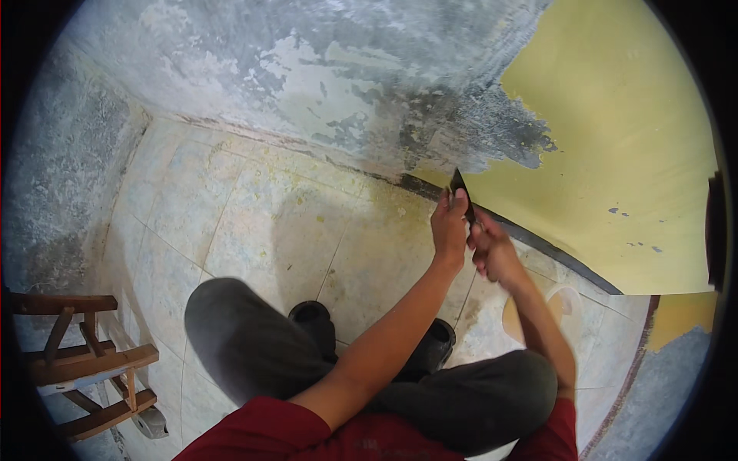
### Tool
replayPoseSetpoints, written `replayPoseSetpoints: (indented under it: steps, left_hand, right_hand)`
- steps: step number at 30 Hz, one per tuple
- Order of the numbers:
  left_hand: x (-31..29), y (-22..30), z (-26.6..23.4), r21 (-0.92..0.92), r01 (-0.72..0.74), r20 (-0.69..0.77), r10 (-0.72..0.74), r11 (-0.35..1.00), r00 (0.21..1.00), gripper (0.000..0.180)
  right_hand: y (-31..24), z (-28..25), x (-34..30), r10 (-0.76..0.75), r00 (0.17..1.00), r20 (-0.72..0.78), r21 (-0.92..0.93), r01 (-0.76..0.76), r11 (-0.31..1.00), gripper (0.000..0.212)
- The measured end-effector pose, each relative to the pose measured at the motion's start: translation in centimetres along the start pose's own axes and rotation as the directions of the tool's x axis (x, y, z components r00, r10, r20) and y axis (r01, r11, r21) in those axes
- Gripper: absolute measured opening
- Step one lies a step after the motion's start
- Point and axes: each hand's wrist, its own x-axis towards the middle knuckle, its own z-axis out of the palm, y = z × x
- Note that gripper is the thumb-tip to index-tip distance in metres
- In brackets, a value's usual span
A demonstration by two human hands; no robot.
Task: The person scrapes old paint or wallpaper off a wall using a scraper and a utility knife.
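Observation:
A scraper with a dark, flat blade is held between both hands low at the wall. My left hand is closed on it near the blade, thumb lying along the metal. Just behind and to the right, my right hand is closed around the rear end, which the fingers mostly hide. The blade tip is at the lower edge of the yellow paint, close to the dark skirting strip. Left of it the wall is a stripped, patchy grey surface.
Pale floor tiles carry scattered yellow flakes along the wall foot. A wooden stool-like frame stands at the left, beside a grey roll-like object. A pale round-ended object lies right of my right forearm. My knees and dark shoes are below.

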Motion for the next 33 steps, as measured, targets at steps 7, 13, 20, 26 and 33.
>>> replayPoseSetpoints:
  steps: [7, 13, 20, 26, 33]
  left_hand:
    - [0.8, 1.0, 0.6, -0.349, -0.018, 0.068, 0.045, 0.937, 0.997, 0.021]
    - [2.4, -2.1, -0.4, 0.16, -0.109, -0.106, 0.127, 0.981, 0.986, 0.056]
    - [1.7, -2.5, 0.0, 0.337, -0.157, -0.078, 0.194, 0.928, 0.978, 0.074]
    - [1.9, -1.7, -4.1, 0.492, -0.245, 0.097, 0.227, 0.836, 0.969, 0.079]
    - [4.9, -1.4, -5.5, 0.523, -0.518, 0.153, 0.523, 0.677, 0.838, 0.078]
  right_hand:
    - [-2.7, 0.2, 4.4, -0.018, 0.996, 0.085, -0.355, 0.047, 0.934, 0.036]
    - [-3.8, 3.4, 2.4, 0.061, 0.998, -0.017, -0.545, -0.06, 0.836, 0.041]
    - [2.4, 0.9, 4.3, -0.514, 0.857, 0.046, -0.633, 0.423, 0.648, 0.053]
    - [6.1, 3.6, 5.4, -0.404, 0.9, -0.161, -0.532, 0.265, 0.804, 0.051]
    - [10.3, 4.3, 11.3, -0.568, 0.776, -0.274, -0.305, 0.49, 0.816, 0.03]
